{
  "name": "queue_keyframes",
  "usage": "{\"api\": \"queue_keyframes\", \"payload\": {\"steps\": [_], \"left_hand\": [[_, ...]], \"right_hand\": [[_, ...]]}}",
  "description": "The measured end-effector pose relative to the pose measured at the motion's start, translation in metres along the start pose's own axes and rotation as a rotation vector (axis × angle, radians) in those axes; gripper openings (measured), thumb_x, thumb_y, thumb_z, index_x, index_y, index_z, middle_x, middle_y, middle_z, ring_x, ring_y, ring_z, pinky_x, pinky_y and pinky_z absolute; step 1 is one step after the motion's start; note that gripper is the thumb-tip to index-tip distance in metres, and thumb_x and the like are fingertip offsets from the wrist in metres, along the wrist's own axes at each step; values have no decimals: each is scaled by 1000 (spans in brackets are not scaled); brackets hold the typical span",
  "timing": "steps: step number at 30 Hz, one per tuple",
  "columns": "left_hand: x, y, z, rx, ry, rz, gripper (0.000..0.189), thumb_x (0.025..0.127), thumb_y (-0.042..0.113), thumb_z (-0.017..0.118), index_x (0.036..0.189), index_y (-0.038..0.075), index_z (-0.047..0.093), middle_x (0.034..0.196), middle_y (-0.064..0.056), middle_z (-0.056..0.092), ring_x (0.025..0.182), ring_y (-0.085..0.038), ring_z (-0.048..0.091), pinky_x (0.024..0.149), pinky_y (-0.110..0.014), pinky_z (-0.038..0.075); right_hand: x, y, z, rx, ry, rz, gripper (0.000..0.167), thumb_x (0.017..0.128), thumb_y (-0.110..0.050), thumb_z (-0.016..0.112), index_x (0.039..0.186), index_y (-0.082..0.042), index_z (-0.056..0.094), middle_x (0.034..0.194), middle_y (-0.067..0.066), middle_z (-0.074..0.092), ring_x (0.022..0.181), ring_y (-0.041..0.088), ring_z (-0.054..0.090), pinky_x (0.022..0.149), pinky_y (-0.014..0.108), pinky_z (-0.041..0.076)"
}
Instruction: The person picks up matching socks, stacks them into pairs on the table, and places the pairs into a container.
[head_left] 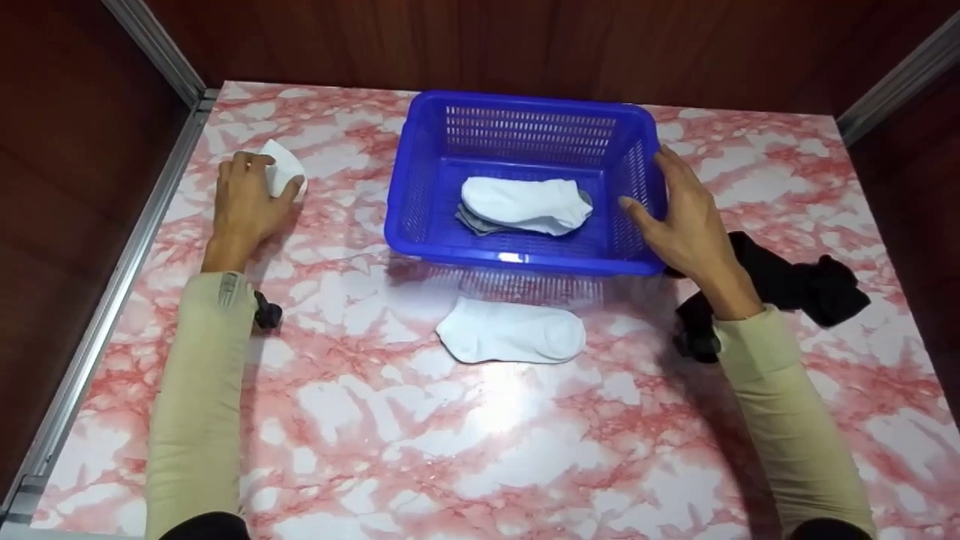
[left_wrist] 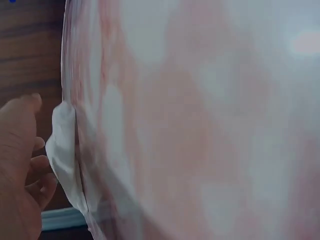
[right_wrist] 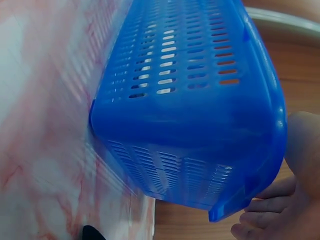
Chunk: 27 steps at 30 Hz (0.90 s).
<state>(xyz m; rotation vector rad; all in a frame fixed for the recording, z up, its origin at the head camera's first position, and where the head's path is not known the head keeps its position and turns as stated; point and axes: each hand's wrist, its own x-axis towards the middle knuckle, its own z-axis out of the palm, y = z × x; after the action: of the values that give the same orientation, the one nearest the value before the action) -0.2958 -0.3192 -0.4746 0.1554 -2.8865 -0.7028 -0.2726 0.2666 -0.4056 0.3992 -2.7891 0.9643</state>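
Observation:
At the table's far left, my left hand reaches over a crumpled white sock, thumb and fingers spread around it. In the left wrist view that sock lies on the tabletop, with the fingers just beside it. My right hand grips the right rim of a blue plastic basket, thumb inside and fingers outside. Inside the basket, white socks lie flat on top of grey ones. Another flat white sock lies in front of the basket.
Black socks lie in a loose heap to the right, partly behind my right wrist. The red-and-white marbled table is bordered by dark wood panels at the back and sides, with metal rails along the side edges.

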Motion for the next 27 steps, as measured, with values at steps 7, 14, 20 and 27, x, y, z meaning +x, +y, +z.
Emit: {"api": "queue_keyframes", "payload": {"steps": [7, 14, 20, 27], "left_hand": [[7, -21, -5, -12, -24, -111, 80, 102, 56, 51, 153, -5, 43, 158, -31, 38, 143, -53, 35, 121, -65, 28], [15, -27, -4, 16, -61, -179, 85, 103, 54, 49, 161, -4, 27, 159, -36, 34, 141, -58, 34, 119, -67, 27], [17, -26, -5, 83, -129, -160, 89, 103, 56, 48, 162, -5, 24, 160, -37, 34, 143, -59, 31, 119, -69, 24], [16, -28, -6, 93, -162, -155, 81, 104, 51, 49, 159, -6, 32, 154, -40, 35, 140, -58, 29, 116, -68, 24]], "right_hand": [[14, -1, 4, -57, -68, 28, 77, 102, -31, 65, 160, 7, 31, 171, 28, 26, 160, 45, 26, 132, 58, 22], [27, 2, 12, -72, -98, 60, 78, 103, -28, 62, 160, 11, 27, 170, 31, 24, 161, 46, 22, 133, 57, 18], [30, 6, 18, -73, -71, 53, 76, 102, -23, 61, 159, 14, 27, 169, 34, 23, 160, 47, 21, 133, 56, 18], [30, 7, 21, -94, -58, 31, 68, 101, -12, 53, 158, 14, 28, 170, 32, 23, 161, 46, 20, 133, 54, 19]]}}
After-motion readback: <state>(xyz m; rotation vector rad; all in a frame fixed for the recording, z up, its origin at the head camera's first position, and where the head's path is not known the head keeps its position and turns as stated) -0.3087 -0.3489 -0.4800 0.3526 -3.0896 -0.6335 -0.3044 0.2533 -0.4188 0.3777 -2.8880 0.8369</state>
